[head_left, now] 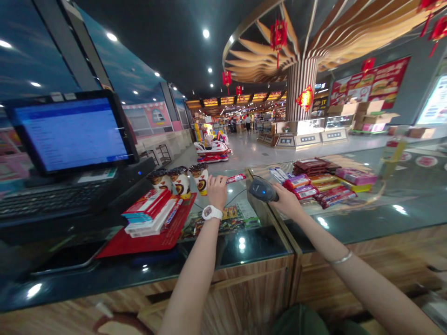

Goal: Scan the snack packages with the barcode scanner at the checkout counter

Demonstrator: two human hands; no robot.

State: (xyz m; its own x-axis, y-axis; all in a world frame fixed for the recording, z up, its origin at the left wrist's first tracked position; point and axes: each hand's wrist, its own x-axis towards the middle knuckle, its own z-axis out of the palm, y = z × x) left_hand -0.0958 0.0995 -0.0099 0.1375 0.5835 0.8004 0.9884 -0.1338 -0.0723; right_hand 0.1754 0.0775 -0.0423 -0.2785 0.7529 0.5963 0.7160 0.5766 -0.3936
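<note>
My left hand (217,190), with a white watch on its wrist, is closed on one end of a slim red candy pack (236,178) just above the glass counter. A dark handheld barcode scanner (262,190) with a small blue light is gripped in my right hand (284,201). Its head points left, a short way from the candy pack. Close to my left hand stand three cups (199,179) with dark lids. Right of the scanner lies a pile of wrapped snack bars (303,184), with brown packets (310,166) behind them.
On the left stand a monitor (71,132) and keyboard (63,197). Red and white boxes (148,204) are stacked on a red sheet (171,242). A dark tablet-like slab (71,256) lies nearer me. Beyond the glass counter is a shop hall with a kiddie ride (212,151).
</note>
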